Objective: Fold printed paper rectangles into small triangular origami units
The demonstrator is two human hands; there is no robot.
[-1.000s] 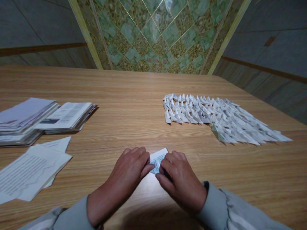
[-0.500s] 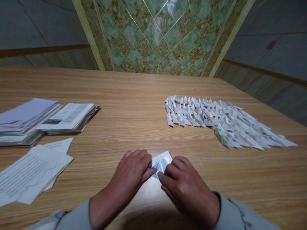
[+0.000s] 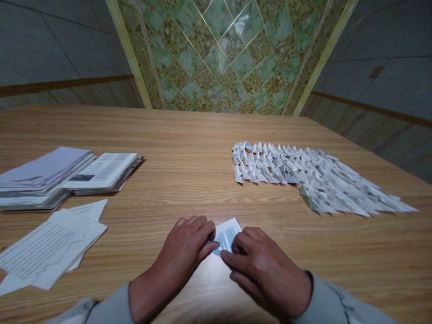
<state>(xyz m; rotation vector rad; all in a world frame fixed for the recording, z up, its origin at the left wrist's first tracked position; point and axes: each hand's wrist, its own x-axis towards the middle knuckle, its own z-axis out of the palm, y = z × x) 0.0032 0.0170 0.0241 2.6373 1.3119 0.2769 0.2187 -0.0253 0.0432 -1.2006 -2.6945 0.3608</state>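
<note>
A small folded piece of printed paper, white with a bluish printed patch, lies near the front of the table between my hands. My left hand grips its left edge, the thumb on top and the fingers curled. On the other side my right hand pinches the lower right part, index finger and thumb bent over the print. The fingers cover both sides of the paper, so its full outline is hidden.
Rows of small folded paper shapes stand at the right of the wooden table. Stacked papers and booklets lie at the left, with loose printed sheets in front of them. A tiled wall rises behind the table.
The camera view has tilted up slightly, so everything sits a little lower. My right thumb has come a little away from the fingers; both hands remain at the paper.
</note>
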